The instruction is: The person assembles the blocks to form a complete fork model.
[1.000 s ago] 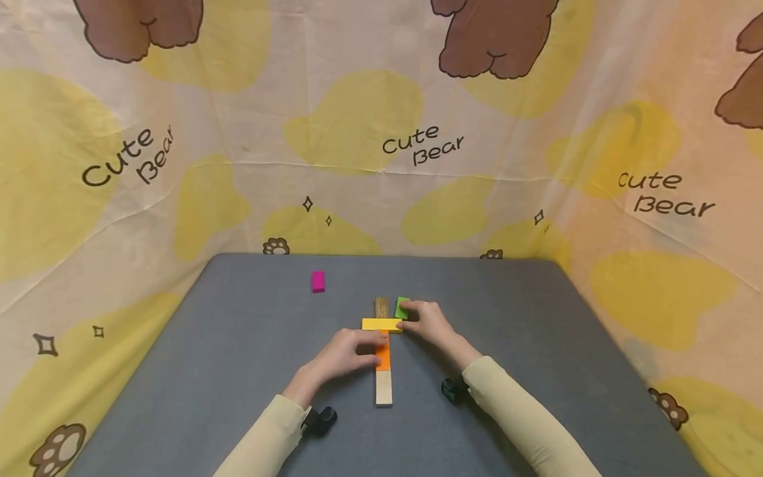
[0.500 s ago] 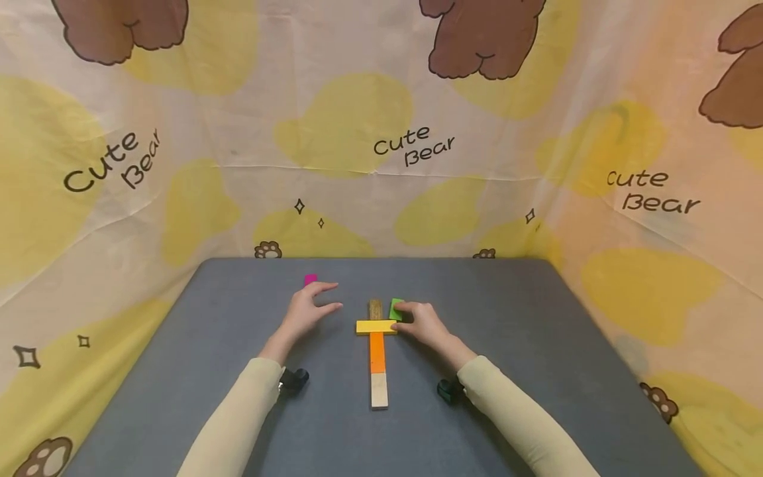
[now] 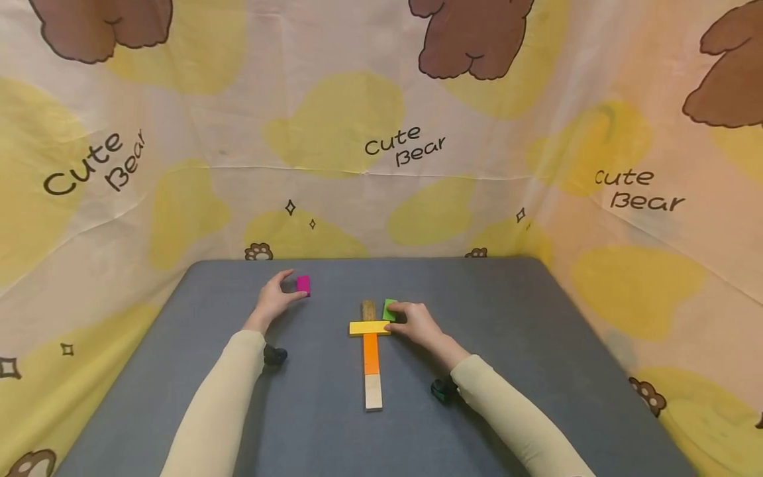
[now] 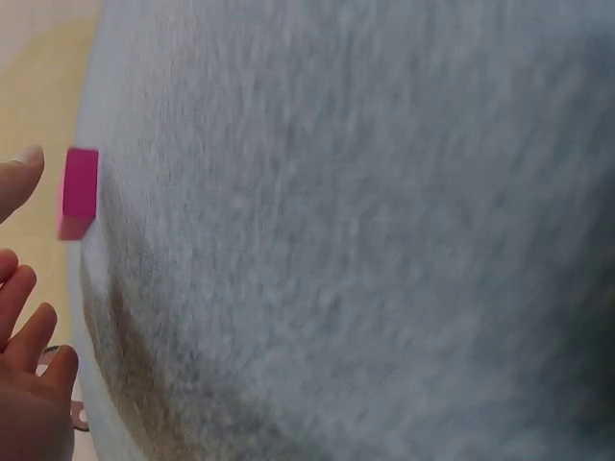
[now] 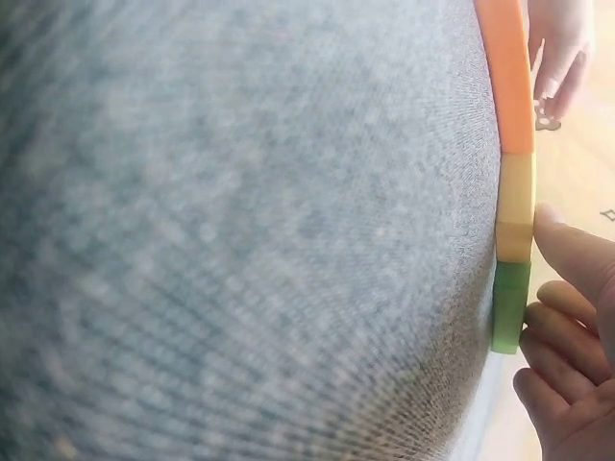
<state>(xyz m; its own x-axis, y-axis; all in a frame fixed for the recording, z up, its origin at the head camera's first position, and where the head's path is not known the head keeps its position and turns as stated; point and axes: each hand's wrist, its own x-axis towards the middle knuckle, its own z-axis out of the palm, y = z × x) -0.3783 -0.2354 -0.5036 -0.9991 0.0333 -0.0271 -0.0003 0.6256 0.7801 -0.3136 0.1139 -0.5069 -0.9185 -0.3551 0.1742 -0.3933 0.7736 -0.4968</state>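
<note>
My left hand [image 3: 275, 301] is at the far left part of the table, thumb and fingers spread beside a magenta block [image 3: 303, 285]. In the left wrist view a gap shows between thumb and fingers, and the magenta block [image 4: 81, 192] lies beyond them. My right hand [image 3: 420, 324] rests with a fingertip on a green block [image 3: 389, 309], its thumb by the right end of a yellow block [image 3: 368, 328]. The yellow block lies crosswise between a brown block [image 3: 369, 310] and an orange block [image 3: 371, 353]. A pale wooden block [image 3: 373, 392] continues the line toward me.
The blocks lie on a grey cloth-covered table [image 3: 310, 411]. Behind and beside it hangs a curtain [image 3: 334, 218] with yellow patches and bears. A dark wrist camera [image 3: 275, 356] sits at the left sleeve, another wrist camera [image 3: 442, 391] at the right.
My left hand has left the orange block and moved away and leftward to the magenta block. The right hand keeps its place at the green block. The head view has shifted slightly right.
</note>
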